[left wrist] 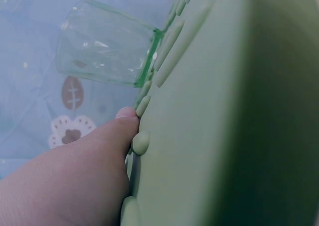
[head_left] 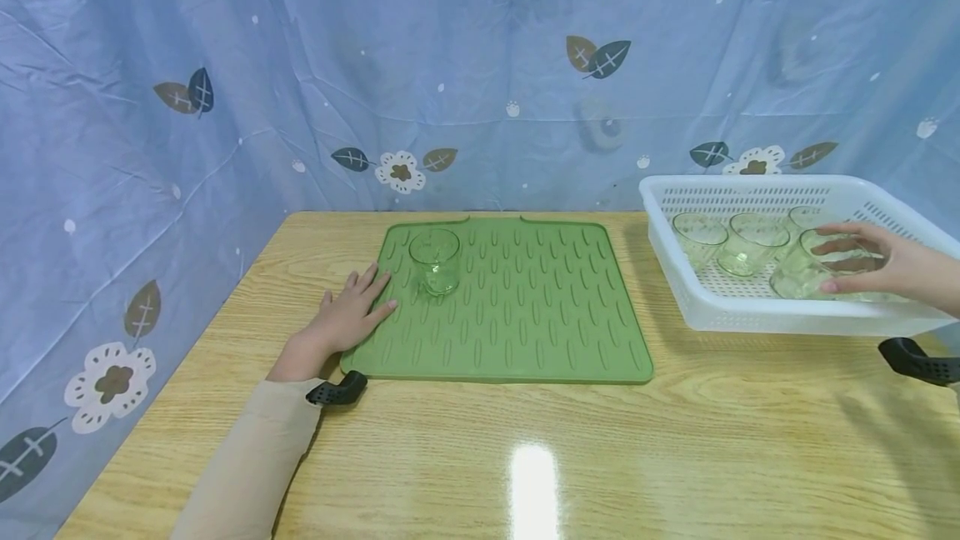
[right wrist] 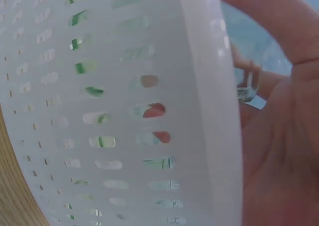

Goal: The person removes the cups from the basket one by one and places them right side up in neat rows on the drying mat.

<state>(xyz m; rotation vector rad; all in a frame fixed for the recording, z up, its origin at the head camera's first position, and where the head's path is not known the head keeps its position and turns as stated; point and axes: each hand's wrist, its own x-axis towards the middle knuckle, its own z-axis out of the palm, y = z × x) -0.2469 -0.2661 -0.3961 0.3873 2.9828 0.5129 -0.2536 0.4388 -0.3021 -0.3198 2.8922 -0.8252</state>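
A tilted glass (head_left: 792, 278) is gripped between the thumb and bent fingers of the right hand (head_left: 896, 265), inside the white basket (head_left: 802, 317). The glass is partly covered by the fingers, so the glasses behind them cannot be counted surely. The right forearm is cut off by the frame. In the right wrist view, the basket's contents are largely screened by its slotted wall. The left hand (head_left: 341, 319), fingers straight and spread, is rested on the left edge of the green mat (head_left: 510, 357), near an upright tumbler (head_left: 437, 265); only its thumb is clearly shown by the left wrist camera.
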